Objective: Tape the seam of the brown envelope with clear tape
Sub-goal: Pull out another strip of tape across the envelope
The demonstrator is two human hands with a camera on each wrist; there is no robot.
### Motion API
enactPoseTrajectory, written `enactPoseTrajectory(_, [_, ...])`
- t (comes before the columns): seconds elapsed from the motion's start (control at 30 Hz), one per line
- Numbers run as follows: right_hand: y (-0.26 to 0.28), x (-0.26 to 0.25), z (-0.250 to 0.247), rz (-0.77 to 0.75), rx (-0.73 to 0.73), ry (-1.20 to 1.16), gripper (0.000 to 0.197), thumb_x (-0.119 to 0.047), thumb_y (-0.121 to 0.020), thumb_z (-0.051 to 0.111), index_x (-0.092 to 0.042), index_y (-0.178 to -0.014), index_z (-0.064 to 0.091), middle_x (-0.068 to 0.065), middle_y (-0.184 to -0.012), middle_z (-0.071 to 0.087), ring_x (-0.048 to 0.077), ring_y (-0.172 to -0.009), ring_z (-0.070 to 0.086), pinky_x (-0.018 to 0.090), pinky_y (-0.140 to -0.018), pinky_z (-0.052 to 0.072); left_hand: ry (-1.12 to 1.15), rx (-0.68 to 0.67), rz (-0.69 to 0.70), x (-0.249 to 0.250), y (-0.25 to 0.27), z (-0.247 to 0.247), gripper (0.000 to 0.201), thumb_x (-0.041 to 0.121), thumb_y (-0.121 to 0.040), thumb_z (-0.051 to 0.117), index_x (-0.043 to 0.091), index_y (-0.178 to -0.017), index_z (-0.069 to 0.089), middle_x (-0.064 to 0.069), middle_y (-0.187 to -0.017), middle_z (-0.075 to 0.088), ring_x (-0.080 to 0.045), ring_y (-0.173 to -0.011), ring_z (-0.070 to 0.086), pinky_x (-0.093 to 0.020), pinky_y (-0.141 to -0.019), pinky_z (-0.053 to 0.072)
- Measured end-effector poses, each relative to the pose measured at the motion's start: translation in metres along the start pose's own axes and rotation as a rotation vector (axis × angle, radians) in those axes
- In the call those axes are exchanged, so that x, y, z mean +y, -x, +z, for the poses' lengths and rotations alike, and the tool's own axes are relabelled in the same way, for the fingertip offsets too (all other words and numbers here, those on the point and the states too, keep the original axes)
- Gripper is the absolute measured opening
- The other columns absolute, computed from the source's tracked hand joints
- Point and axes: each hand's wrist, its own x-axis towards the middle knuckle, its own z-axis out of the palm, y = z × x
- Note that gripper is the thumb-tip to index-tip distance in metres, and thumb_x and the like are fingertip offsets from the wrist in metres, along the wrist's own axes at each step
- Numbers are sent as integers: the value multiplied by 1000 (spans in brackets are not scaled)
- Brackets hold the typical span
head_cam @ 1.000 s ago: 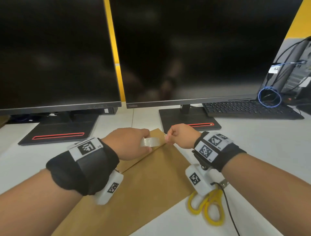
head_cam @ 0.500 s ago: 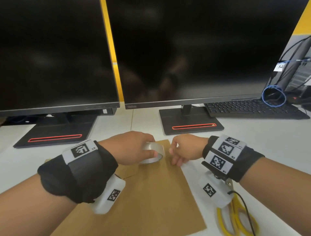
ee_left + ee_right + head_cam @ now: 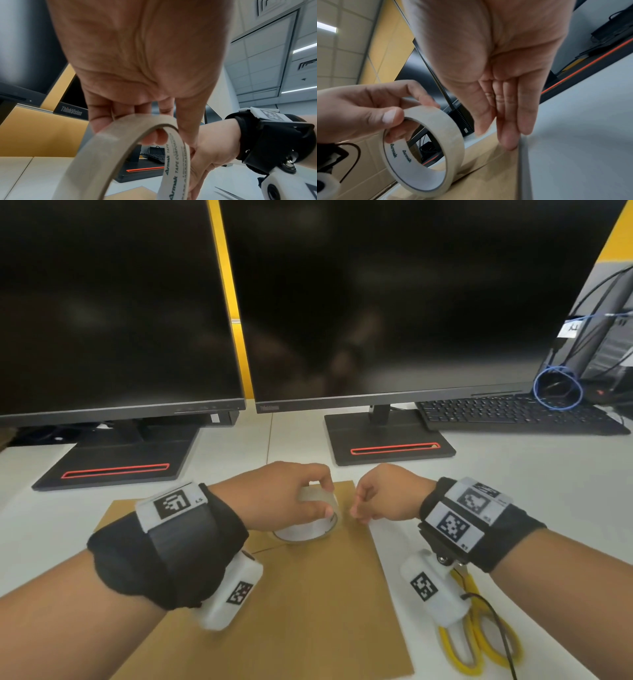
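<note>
left hand fingers clamped on tape roll over brown envelope; right hand fingers straight, together, tips touching envelope's far right edge; scissors right of envelope.

The envelope is brown paper, flat and matt. The tape roll looks smooth, with a white card ring inside. The scissors have shiny yellow plastic handles. The table is smooth and white.
</note>
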Motion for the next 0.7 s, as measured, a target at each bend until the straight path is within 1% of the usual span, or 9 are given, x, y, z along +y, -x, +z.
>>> enactPoseTrajectory(0.1, [-2,-1,1,8,10,56,13,-16,-81,70,-5,-86,75,8,-91,76,18,-84,68,33,-86,57,-3,16,2,2,-6,2,31,48,-88,60,38,-117,59,12,-101,47,-10,-97,47,-23,-83,38])
enactPoseTrajectory(0.23, [-6,2,2,59,-5,26,13,-16,-80,73,-5,-87,75,5,-81,73,15,-81,67,34,-88,57,-4,26,6,4,-15,3,33,49,-87,62,37,-117,62,14,-106,50,-9,-99,47,-23,-87,40])
enactPoseTrajectory(0.33, [-9,3,3,107,-30,32,18,-16,-80,73,-3,-92,75,8,-91,76,13,-82,65,34,-92,55,10,23,16,4,-22,4,34,51,-87,61,38,-118,63,13,-126,57,-11,-111,51,-27,-98,42])
enactPoseTrajectory(0.43, [-11,2,4,131,-38,84,21,-18,-81,70,-4,-96,77,11,-103,75,14,-84,63,32,-94,53,-7,-40,17,2,-23,7,44,54,-89,54,43,-132,50,13,-140,49,-13,-126,47,-29,-106,37])
enactPoseTrajectory(0.5, [-12,2,4,151,-56,141,23,-19,-83,68,-4,-99,76,11,-102,74,16,-87,65,30,-93,51,46,-70,15,-2,-20,8,44,56,-91,51,45,-133,43,11,-134,52,-14,-118,50,-25,-99,41])
enactPoseTrajectory(0.57, [-14,2,5,172,-62,177,28,-19,-84,67,-1,-103,74,9,-91,69,18,-84,62,28,-86,51,130,-56,26,-8,-15,8,34,52,-93,49,44,-125,45,12,-112,56,-12,-100,54,-17,-81,43])
enactPoseTrajectory(0.6, [-14,1,6,176,-61,187,30,-18,-83,66,1,-105,73,8,-86,64,17,-81,58,26,-80,49,155,-43,36,-9,-13,9,30,50,-93,48,43,-123,46,14,-106,56,-10,-96,54,-15,-77,42])
enactPoseTrajectory(0.63, [-14,1,7,174,-57,208,31,-18,-84,65,2,-107,72,7,-84,60,16,-79,54,25,-76,45,160,-29,49,-9,-11,9,29,49,-93,49,43,-122,48,16,-106,56,-10,-98,54,-16,-79,42])
enactPoseTrajectory(0.7, [-14,-2,8,175,-59,267,32,-17,-84,63,3,-108,71,13,-85,61,17,-78,50,24,-71,41,114,-2,81,-8,-10,10,33,50,-93,50,44,-126,50,17,-121,58,-11,-110,54,-22,-94,43])
